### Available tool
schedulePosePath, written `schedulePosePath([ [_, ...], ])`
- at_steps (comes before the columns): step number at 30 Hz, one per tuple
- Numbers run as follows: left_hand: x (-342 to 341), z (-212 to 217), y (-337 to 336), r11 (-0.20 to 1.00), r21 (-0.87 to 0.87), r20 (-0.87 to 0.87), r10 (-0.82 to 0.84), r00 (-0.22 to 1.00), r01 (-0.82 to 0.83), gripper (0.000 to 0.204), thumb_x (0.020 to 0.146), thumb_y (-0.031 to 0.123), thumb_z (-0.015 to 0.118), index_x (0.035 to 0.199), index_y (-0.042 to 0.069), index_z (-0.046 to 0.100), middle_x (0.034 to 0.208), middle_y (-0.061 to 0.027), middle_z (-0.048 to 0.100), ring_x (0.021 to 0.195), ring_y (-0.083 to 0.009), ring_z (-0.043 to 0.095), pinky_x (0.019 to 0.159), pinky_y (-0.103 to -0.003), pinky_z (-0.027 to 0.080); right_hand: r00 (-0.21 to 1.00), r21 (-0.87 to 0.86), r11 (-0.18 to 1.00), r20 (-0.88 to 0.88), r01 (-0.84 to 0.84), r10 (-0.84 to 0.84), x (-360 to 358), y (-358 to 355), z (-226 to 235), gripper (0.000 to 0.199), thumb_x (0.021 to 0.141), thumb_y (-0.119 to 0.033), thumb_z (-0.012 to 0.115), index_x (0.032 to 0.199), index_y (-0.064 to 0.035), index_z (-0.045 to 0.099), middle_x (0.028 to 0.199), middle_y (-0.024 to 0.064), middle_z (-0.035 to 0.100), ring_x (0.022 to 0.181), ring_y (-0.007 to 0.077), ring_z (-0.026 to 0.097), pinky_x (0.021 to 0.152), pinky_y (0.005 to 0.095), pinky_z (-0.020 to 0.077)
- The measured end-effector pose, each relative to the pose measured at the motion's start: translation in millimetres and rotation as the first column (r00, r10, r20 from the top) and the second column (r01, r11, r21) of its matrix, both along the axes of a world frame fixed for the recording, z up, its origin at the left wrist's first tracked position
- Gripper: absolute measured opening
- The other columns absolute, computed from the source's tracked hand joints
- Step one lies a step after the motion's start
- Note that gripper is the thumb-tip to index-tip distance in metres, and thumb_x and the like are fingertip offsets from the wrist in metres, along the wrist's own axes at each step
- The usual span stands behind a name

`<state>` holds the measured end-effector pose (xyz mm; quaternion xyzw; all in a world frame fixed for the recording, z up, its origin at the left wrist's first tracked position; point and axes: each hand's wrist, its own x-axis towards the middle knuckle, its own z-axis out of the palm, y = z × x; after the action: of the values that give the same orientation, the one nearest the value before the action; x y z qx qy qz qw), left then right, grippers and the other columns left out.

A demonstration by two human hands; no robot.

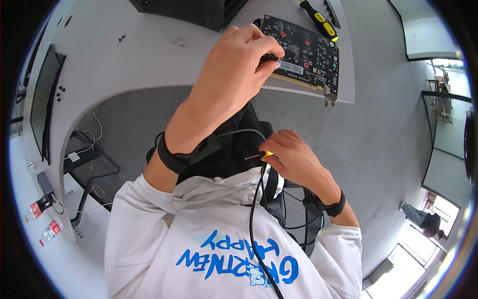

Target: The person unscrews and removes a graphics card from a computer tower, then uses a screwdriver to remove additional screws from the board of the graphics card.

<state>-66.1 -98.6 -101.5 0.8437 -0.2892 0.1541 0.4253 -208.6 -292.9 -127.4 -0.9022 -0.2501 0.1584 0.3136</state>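
Note:
A black graphics card (318, 55) lies at the desk's far right, its circuit side up, with a gold edge connector and a metal bracket end. Over its left end, my left hand (236, 65) is closed, thumb and fingers pinched around a small dark piece (269, 58) whose kind I cannot make out. Lower down, above my lap, my right hand (294, 154) grips a small screwdriver (267, 154) with a yellow and black handle. Its thin metal shaft points left. Beyond the card rests a larger black and yellow screwdriver (319, 20).
A black case (194, 10) stands at the desk's (134, 65) far edge. Silver screws (177, 42), dark screws (121, 38) and several more dark ones (60, 92) lie loose. A monitor (45, 104) stands at left. A black cable (255, 234) hangs down my front. Another person (423, 220) is far off at right.

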Motion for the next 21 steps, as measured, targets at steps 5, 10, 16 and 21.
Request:
schedulePosePath([
  [5, 4, 8, -2, 0.998, 0.057, 0.014, -0.01, 1.0, 0.009, 0.013, 0.085, 0.009, 0.079, 0.097, 0.011, 0.075, 0.092, -0.0024, 0.065, 0.09, -0.0236, 0.061, 0.076, -0.036, 0.051, 0.996, 0.049, 0.996, 0.032, 0.076, -0.078, -3, -11, -1, 0.02, 0.085, -0.011, 0.078, 0.102, -0.0066, 0.069, 0.099, 0.0089, 0.069, 0.103, 0.033, 0.065, 0.095, 0.043, 0.0501],
  [10, 8, 8, -6, 0.994, 0.11, 0.081, -0.022, 0.997, 0.013, 0.012, 0.086, 0.012, 0.08, 0.096, 0.011, 0.075, 0.088, -0.0016, 0.064, 0.086, -0.0209, 0.06, 0.072, -0.034, 0.05, 0.991, 0.11, 0.988, 0.066, 0.105, -0.113, -1, -16, -8, 0.019, 0.086, -0.011, 0.075, 0.102, -0.006, 0.067, 0.097, 0.0089, 0.068, 0.097, 0.0328, 0.065, 0.092, 0.0428, 0.0507],
  [16, 7, 8, -8, 0.99, 0.138, 0.152, -0.007, 0.988, -0.014, 0.01, 0.087, 0.009, 0.079, 0.096, 0.009, 0.075, 0.087, -0.0009, 0.062, 0.082, -0.0193, 0.058, 0.069, -0.032, 0.049, 0.992, 0.142, 0.983, 0.027, 0.121, -0.126, -2, -19, -12, 0.018, 0.087, -0.012, 0.075, 0.102, -0.0056, 0.067, 0.097, 0.0093, 0.068, 0.096, 0.0322, 0.065, 0.089, 0.0424, 0.0514],
  [21, 8, 7, -9, 0.98, 0.193, 0.247, -0.003, 0.969, -0.046, 0.013, 0.087, 0.006, 0.079, 0.099, 0.011, 0.077, 0.087, 0.0005, 0.062, 0.082, -0.0178, 0.057, 0.068, -0.031, 0.049, 0.99, 0.149, 0.979, 0.0, 0.14, -0.141, -2, -21, -10, 0.018, 0.088, -0.012, 0.074, 0.103, -0.0057, 0.067, 0.097, 0.0098, 0.068, 0.095, 0.0322, 0.065, 0.087, 0.0426, 0.0517],
])
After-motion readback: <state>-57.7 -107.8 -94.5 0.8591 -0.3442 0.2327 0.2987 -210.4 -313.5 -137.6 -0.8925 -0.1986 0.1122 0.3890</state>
